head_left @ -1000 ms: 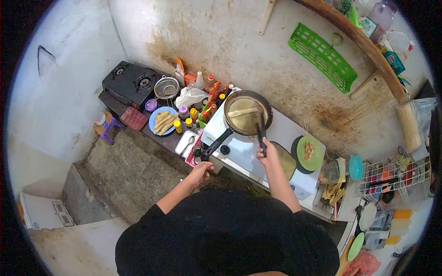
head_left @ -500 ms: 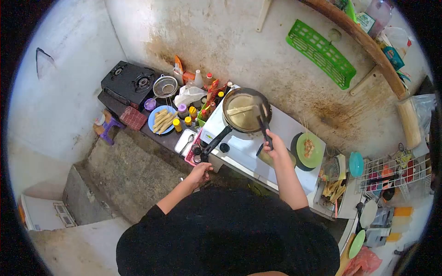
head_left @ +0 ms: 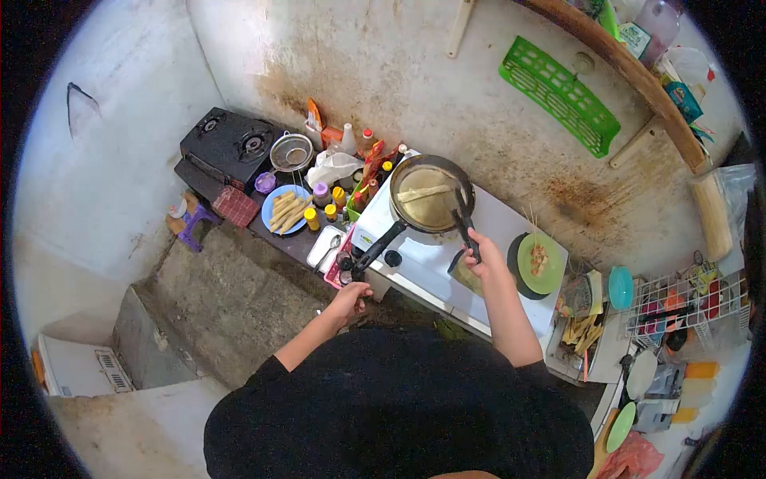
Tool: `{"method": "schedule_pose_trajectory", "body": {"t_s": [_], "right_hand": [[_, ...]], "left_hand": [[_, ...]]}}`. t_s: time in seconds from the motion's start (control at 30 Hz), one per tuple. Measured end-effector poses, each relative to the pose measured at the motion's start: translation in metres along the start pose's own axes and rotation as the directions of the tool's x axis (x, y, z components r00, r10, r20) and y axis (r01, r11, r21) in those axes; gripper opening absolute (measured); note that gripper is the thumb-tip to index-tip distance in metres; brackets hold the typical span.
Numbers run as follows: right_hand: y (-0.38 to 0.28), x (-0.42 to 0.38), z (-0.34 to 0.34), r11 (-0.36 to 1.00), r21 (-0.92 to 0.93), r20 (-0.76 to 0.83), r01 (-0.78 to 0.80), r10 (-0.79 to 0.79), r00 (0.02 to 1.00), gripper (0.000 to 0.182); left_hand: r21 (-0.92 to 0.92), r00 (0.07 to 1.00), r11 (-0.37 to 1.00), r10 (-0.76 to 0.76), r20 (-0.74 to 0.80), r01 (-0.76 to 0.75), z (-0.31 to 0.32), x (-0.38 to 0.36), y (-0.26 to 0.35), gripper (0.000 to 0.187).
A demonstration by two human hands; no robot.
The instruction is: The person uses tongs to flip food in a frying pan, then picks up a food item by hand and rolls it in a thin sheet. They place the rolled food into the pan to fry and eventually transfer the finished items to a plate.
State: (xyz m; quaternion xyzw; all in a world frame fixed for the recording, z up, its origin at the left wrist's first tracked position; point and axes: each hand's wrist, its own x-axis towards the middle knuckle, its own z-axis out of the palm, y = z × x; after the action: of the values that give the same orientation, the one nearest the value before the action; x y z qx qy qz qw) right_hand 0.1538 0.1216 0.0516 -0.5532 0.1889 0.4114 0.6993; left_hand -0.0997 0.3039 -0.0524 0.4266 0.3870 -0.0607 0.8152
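A frying pan (head_left: 433, 221) stands on the white stove top (head_left: 423, 257) with one pale roll (head_left: 423, 193) in it. My right hand (head_left: 487, 254) grips the handle of a black spatula (head_left: 463, 219), whose head is inside the pan, right of the roll. The pan's black handle (head_left: 381, 246) points down and left. At its end is my left hand (head_left: 351, 300), its fingers curled; whether they hold the handle is hard to see. A green plate (head_left: 540, 275) with bits of food and thin sticks lies to the right of the stove top's middle.
On the left are a blue plate of rolls (head_left: 289, 210), yellow-capped jars (head_left: 312, 218), a white tray (head_left: 325, 247), a strainer (head_left: 291, 152) and a black two-burner stove (head_left: 227, 146). At right stand a teal bowl (head_left: 620, 287) and a wire rack (head_left: 678, 299).
The spatula head has shifted slightly within the pan, and my right hand has moved a little down and right. The whole view has shifted slightly.
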Motion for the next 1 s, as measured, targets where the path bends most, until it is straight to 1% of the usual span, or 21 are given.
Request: {"method": "schedule_pose_trajectory", "body": {"t_s": [0.1, 0.17, 0.23, 0.27, 0.37, 0.5, 0.6, 0.7, 0.73, 0.83, 0.87, 0.97, 1.0], "right_hand": [[0.008, 0.000, -0.006, 0.997, -0.061, -0.012, -0.049, 0.048, 0.999, 0.023], [0.014, 0.002, -0.002, 0.996, -0.062, -0.014, -0.057, 0.056, 0.998, 0.024], [0.017, 0.005, 0.008, 0.997, -0.054, -0.016, -0.062, 0.061, 0.998, 0.023], [0.017, 0.006, 0.013, 0.998, -0.041, -0.034, -0.055, 0.054, 0.998, 0.022], [0.021, 0.028, 0.021, 0.997, -0.081, -0.029, -0.018, 0.016, 0.999, 0.022], [0.018, 0.032, 0.031, 0.998, -0.066, -0.045, -0.005, 0.002, 0.999, 0.021], [0.016, 0.041, 0.026, 0.994, -0.110, -0.009, 0.003, -0.004, 1.000, 0.021], [0.011, 0.040, 0.023, 0.982, -0.189, -0.057, 0.029, -0.041, 0.998, 0.020], [0.010, 0.040, 0.019, 0.983, -0.183, -0.033, 0.030, -0.037, 0.999, 0.021], [0.003, 0.031, 0.015, 0.942, -0.325, -0.051, 0.086, -0.108, 0.993, 0.019], [0.000, 0.037, 0.007, 0.933, -0.350, -0.045, 0.085, -0.107, 0.993, 0.018], [-0.015, 0.031, 0.000, 0.808, -0.569, -0.011, 0.153, -0.193, 0.981, 0.022], [-0.020, 0.037, -0.008, 0.789, -0.588, 0.009, 0.176, -0.212, 0.977, 0.024]], "left_hand": [[-0.008, 1.000, 1.000, -0.001, 0.014, 0.002, -0.001, 0.003, 0.000, 0.019], [-0.030, 1.000, 1.000, -0.006, 0.010, 0.006, -0.002, 0.004, -0.001, 0.019], [-0.003, 1.000, 1.000, -0.003, 0.008, 0.003, 0.002, -0.002, 0.004, 0.020], [0.011, 1.000, 1.000, 0.000, 0.007, 0.000, 0.003, -0.004, 0.006, 0.020], [-0.040, 1.000, 0.999, 0.017, 0.012, -0.016, 0.001, 0.001, 0.002, 0.021], [-0.013, 0.999, 0.999, 0.038, -0.001, -0.038, -0.001, 0.001, 0.004, 0.020], [-0.014, 0.999, 0.999, 0.042, -0.008, -0.042, -0.005, 0.001, 0.001, 0.020], [0.003, 0.999, 1.000, 0.026, -0.019, -0.026, -0.014, 0.004, -0.006, 0.021], [0.002, 1.000, 1.000, 0.017, -0.022, -0.017, -0.016, 0.003, -0.006, 0.022], [-0.012, 0.999, 1.000, 0.013, -0.033, -0.014, -0.018, -0.002, -0.006, 0.022], [-0.018, 0.999, 1.000, 0.014, -0.036, -0.015, -0.018, -0.003, -0.006, 0.022], [0.000, 0.998, 1.000, 0.024, -0.055, -0.024, -0.022, 0.002, -0.009, 0.021], [-0.020, 0.998, 1.000, 0.020, -0.053, -0.021, -0.022, 0.001, -0.009, 0.021]]}}
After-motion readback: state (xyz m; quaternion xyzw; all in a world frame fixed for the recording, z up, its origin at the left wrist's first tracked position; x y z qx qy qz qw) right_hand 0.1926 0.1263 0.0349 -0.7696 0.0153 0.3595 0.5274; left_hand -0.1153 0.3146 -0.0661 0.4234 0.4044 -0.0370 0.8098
